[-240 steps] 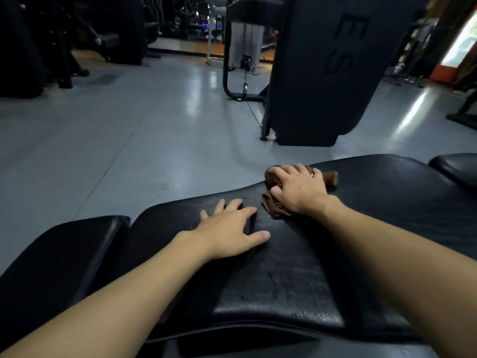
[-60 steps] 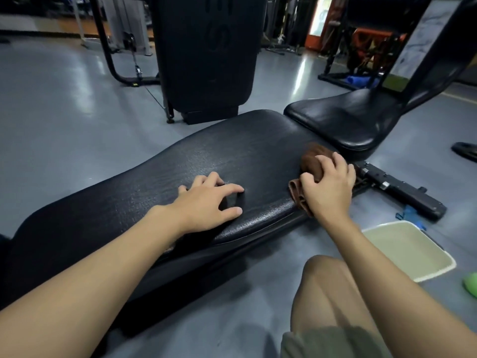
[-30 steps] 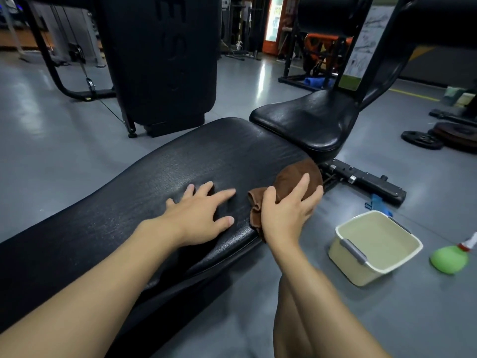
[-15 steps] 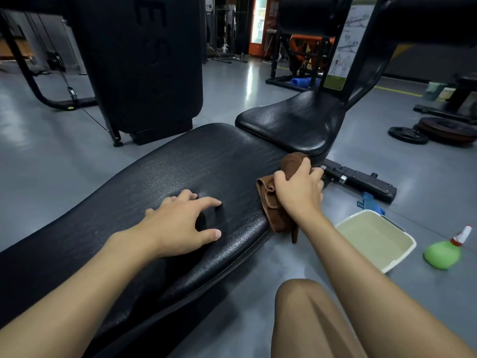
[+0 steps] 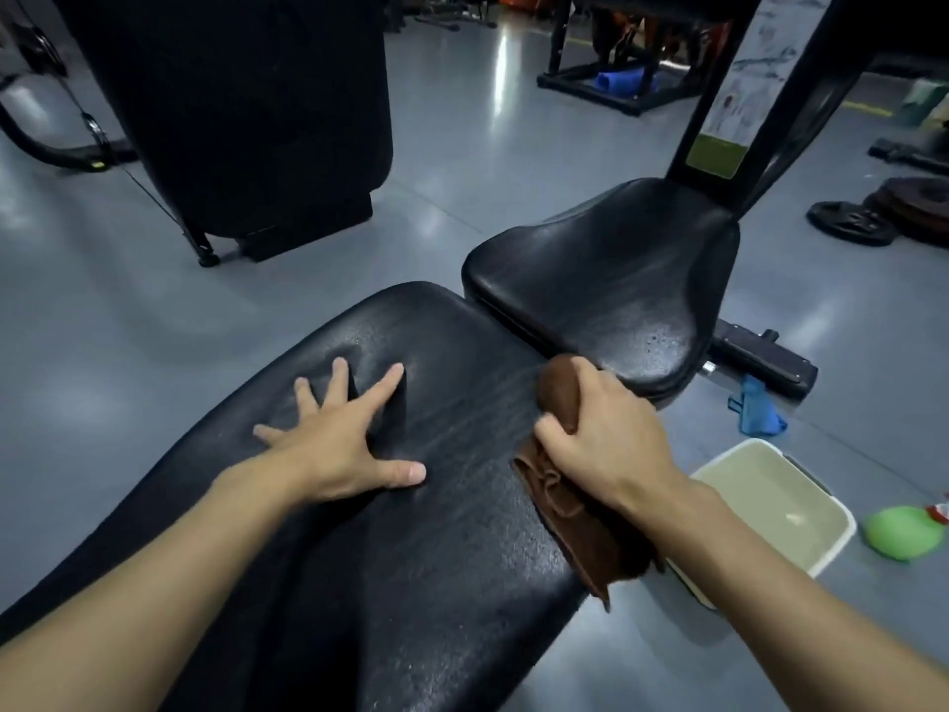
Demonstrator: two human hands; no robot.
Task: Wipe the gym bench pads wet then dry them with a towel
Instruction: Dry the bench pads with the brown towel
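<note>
Two black pads make up the gym bench: a long back pad [image 5: 436, 557] of grained, slightly glossy vinyl with rounded edges, and beyond it a smaller, dished seat pad [image 5: 616, 280] speckled with fine droplets near its front lip. The left grip [image 5: 334, 444] lies flat on the back pad, its fingers spread and straight, denting the cushion. The right grip [image 5: 606, 439] is curled tight round one bunched brown cloth [image 5: 585, 537], soft and napped. It presses the cloth on the back pad's right edge, just short of the seat pad, and the loose end trails over the side. Faint streaks shine on the vinyl beside the cloth. On the smooth grey floor [image 5: 462, 172] to the right stands one cream rectangular plastic tub [image 5: 850, 526]; I cannot tell what it holds. Just beside it lies one rounded green spray bottle [image 5: 898, 526].
</note>
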